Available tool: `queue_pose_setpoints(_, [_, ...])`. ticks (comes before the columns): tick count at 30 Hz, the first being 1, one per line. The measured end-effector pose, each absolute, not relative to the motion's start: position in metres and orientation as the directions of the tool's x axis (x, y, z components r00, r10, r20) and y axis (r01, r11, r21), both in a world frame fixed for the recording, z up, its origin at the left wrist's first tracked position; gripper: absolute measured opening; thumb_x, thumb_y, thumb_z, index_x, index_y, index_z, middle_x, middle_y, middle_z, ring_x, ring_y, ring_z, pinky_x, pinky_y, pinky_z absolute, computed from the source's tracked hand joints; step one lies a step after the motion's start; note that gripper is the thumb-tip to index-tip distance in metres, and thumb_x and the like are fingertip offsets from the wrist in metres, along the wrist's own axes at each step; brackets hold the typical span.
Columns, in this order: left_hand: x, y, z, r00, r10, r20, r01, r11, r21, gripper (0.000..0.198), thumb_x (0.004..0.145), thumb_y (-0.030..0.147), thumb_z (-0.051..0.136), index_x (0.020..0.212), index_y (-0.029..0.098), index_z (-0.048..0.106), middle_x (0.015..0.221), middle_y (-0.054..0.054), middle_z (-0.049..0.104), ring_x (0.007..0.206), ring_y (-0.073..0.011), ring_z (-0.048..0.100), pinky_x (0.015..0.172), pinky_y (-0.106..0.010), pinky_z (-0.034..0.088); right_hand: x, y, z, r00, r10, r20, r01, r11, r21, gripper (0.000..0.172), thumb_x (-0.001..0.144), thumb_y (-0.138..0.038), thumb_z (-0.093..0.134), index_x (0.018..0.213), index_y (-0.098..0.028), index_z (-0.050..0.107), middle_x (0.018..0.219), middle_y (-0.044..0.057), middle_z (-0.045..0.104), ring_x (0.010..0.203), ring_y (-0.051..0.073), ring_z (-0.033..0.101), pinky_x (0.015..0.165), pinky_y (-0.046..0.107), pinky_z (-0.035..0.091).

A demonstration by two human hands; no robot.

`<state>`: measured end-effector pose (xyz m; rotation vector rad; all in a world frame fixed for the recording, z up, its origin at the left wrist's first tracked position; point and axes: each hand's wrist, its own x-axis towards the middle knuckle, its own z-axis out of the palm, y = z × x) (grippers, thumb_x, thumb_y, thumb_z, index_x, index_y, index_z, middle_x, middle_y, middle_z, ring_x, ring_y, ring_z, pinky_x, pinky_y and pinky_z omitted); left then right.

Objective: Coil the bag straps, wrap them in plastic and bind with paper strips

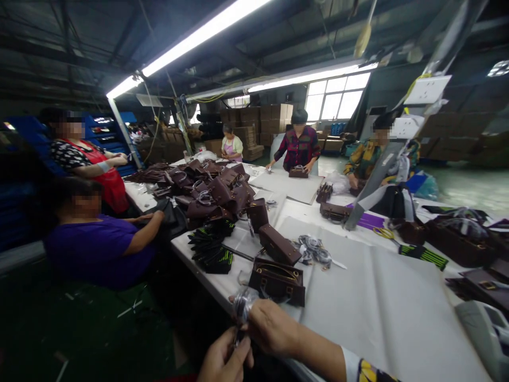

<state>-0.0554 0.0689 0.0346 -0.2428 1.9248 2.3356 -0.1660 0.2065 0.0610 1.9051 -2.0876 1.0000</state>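
At the table's near edge my right hand is closed around a bundled strap wrapped in clear plastic. My left hand, just below, pinches the lower end of the same strap between thumb and fingers. The exact end it grips is partly hidden. Just beyond my hands a dark brown handbag lies with its gold zip and buckled handle tabs showing. Behind it another brown handbag rests on its side. More plastic-wrapped straps lie in a heap to the right of the bags.
A large pile of brown handbags covers the table's left side, with black-and-green pieces before it. Yellow-handled scissors lie at right, near a slanted metal post carrying sockets. Several co-workers sit or stand around the table.
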Motion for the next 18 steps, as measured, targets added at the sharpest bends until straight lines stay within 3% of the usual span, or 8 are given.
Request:
queue_pose_setpoints(2, [-0.052, 0.047, 0.039, -0.974, 0.017, -0.224, -0.223, -0.186, 0.957, 0.058, 0.072, 0.065, 0.066, 0.099, 0.015, 0.059, 0.072, 0.000, 0.061, 0.037, -0.0009, 0.032, 0.037, -0.018, 0.023, -0.171, 0.193, 0.055, -0.168, -0.880, 0.444, -0.936, 0.001, -0.351, 0.031, 0.095, -0.033, 0.038, 0.116, -0.014, 0.050, 0.085, 0.011, 0.064, 0.069, 0.020, 0.055, 0.065, 0.030, 0.048])
queue_pose_setpoints(6, [-0.050, -0.004, 0.050, -0.959, 0.114, -0.259, -0.278, -0.216, 0.936, 0.043, 0.081, 0.049, 0.064, 0.098, 0.010, 0.060, 0.078, -0.003, 0.062, 0.044, -0.0009, 0.034, 0.041, -0.016, 0.023, -0.180, 0.157, 0.052, -0.200, -0.931, 0.307, -0.924, 0.074, -0.376, 0.031, 0.098, -0.038, 0.032, 0.095, -0.017, 0.055, 0.074, 0.005, 0.058, 0.061, 0.015, 0.046, 0.059, 0.027, 0.043])
queue_pose_setpoints(11, [-0.052, -0.067, 0.051, -0.940, 0.138, -0.312, -0.337, -0.235, 0.912, 0.043, 0.085, 0.047, 0.060, 0.104, 0.009, 0.059, 0.061, 0.005, 0.052, 0.040, -0.0004, 0.024, 0.041, -0.018, 0.011, -0.190, 0.089, 0.050, -0.537, -0.804, 0.256, -0.705, 0.261, -0.659, 0.036, 0.098, -0.047, 0.039, 0.098, -0.018, 0.059, 0.087, 0.008, 0.065, 0.080, 0.018, 0.060, 0.078, 0.033, 0.049])
queue_pose_setpoints(14, [-0.050, -0.096, 0.049, -0.949, 0.137, -0.283, -0.306, -0.187, 0.934, 0.043, 0.085, 0.049, 0.058, 0.102, 0.009, 0.060, 0.059, 0.006, 0.051, 0.040, -0.0013, 0.024, 0.041, -0.018, 0.012, -0.195, 0.052, 0.048, -0.697, -0.695, 0.175, -0.454, 0.239, -0.858, 0.045, 0.097, -0.054, 0.035, 0.102, -0.017, 0.059, 0.089, 0.008, 0.068, 0.083, 0.019, 0.065, 0.083, 0.037, 0.051])
queue_pose_setpoints(16, [-0.047, -0.112, 0.049, -0.958, 0.123, -0.257, -0.273, -0.139, 0.952, 0.042, 0.086, 0.050, 0.057, 0.097, 0.010, 0.061, 0.057, 0.005, 0.051, 0.040, -0.0020, 0.026, 0.040, -0.019, 0.014, -0.197, 0.033, 0.046, -0.727, -0.676, 0.124, -0.326, 0.181, -0.928, 0.050, 0.097, -0.057, 0.033, 0.107, -0.015, 0.058, 0.090, 0.009, 0.069, 0.081, 0.019, 0.067, 0.083, 0.038, 0.052])
queue_pose_setpoints(18, [-0.045, -0.127, 0.050, -0.970, 0.101, -0.221, -0.231, -0.098, 0.968, 0.041, 0.086, 0.051, 0.055, 0.093, 0.011, 0.061, 0.056, 0.005, 0.051, 0.040, -0.0030, 0.029, 0.040, -0.018, 0.016, -0.196, 0.022, 0.043, -0.712, -0.687, 0.143, -0.365, 0.188, -0.912, 0.050, 0.097, -0.056, 0.033, 0.109, -0.015, 0.058, 0.092, 0.009, 0.068, 0.083, 0.020, 0.066, 0.083, 0.038, 0.052])
